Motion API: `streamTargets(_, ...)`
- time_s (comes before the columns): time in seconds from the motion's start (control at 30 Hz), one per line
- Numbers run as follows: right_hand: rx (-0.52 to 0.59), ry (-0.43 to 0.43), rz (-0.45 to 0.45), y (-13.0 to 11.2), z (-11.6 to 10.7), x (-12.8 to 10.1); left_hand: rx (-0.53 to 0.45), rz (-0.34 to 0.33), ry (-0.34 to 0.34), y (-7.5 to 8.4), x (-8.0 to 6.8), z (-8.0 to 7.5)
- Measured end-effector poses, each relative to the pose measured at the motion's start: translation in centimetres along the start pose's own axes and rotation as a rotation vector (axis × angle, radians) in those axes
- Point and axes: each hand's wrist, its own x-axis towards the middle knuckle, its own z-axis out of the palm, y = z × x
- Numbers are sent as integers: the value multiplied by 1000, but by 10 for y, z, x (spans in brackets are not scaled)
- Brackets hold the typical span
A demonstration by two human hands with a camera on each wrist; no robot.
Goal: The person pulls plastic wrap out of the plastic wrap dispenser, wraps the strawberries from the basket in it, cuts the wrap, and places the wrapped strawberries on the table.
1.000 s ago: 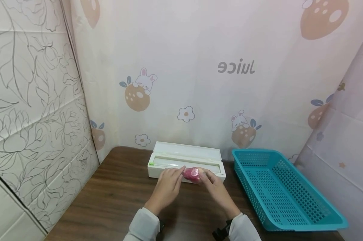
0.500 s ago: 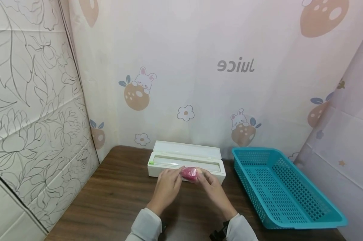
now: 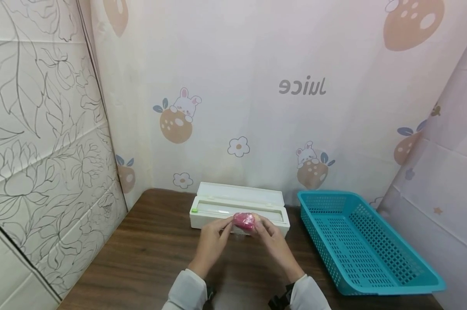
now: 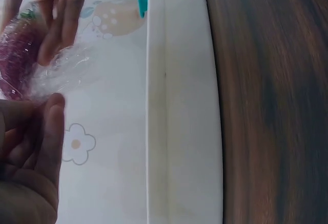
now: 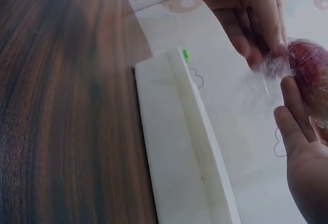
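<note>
Lifted a touch since a second ago, one pink film-wrapped lump (image 3: 244, 220) is now pinched between the left hand (image 3: 211, 243) and right hand (image 3: 273, 244), both curled on it. Just beyond the fingers one white plastic wrap dispenser box (image 3: 239, 207) is seen, lid open. One perforated teal basket (image 3: 365, 245) is parked right of the right hand, and mirrored "Juice" (image 3: 302, 86) is read on the backdrop.

Beyond the grip: the white dispenser box (image 3: 239, 210) lies crosswise, just behind both hands, closing off the way to the curtain wall (image 3: 256, 107).
Right of the grip: the teal basket (image 3: 363, 245) fills that bench side.
Left of the grip: bare bench (image 3: 148, 249) runs to the floral panel (image 3: 43, 150).
</note>
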Motion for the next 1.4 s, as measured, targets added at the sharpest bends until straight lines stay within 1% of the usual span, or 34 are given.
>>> streamTargets(0.07, -2, 3, 3, 0, 1, 0, -42, -25, -18, 0, -1, 1)
streamTargets(0.13, -16, 12, 5, 0, 2, 0, -89, -68, -42, 1, -1, 3)
streamTargets(0.23, -57, 37, -8, 1, 3, 1, -181, -157, -72, 3, -2, 3)
streamTargets(0.33, -99, 59, -24, 3, 3, 2, -230, -244, -95, 4, -1, 2)
streamTargets(0.47, -70, 70, -21, 4, 4, 2, -306, -332, -145, 6, 1, -1)
streamTargets(0.53, -48, 73, -23, 4, 4, 2, -377, -369, -171, 7, 3, -3)
streamTargets(0.67, -40, 68, -52, 3, 3, 3, -506, -427, -218, 7, 4, -6)
streamTargets(0.8, -42, 62, -67, 3, 3, 3, -608, -467, -241, 6, 5, -4)
streamTargets(0.87, -45, 62, -68, 4, 3, 3, -647, -475, -243, 6, 5, -2)
streamTargets(0.93, -52, 63, -65, 5, 3, 3, -677, -479, -244, 6, 5, -1)
streamTargets(1.07, -65, 66, -67, 7, 2, 2, -706, -482, -248, 6, 5, 2)
streamTargets(1.13, -72, 72, -72, 7, 2, 2, -742, -486, -255, 6, 5, 4)
streamTargets(1.2, -71, 75, -76, 7, 3, 2, -784, -495, -272, 6, 5, 5)
streamTargets(1.3, -79, 55, -85, 6, 4, 2, -858, -509, -319, 7, 4, 7)
streamTargets(1.4, -109, 40, -85, 6, 4, 2, -888, -519, -358, 9, 3, 8)
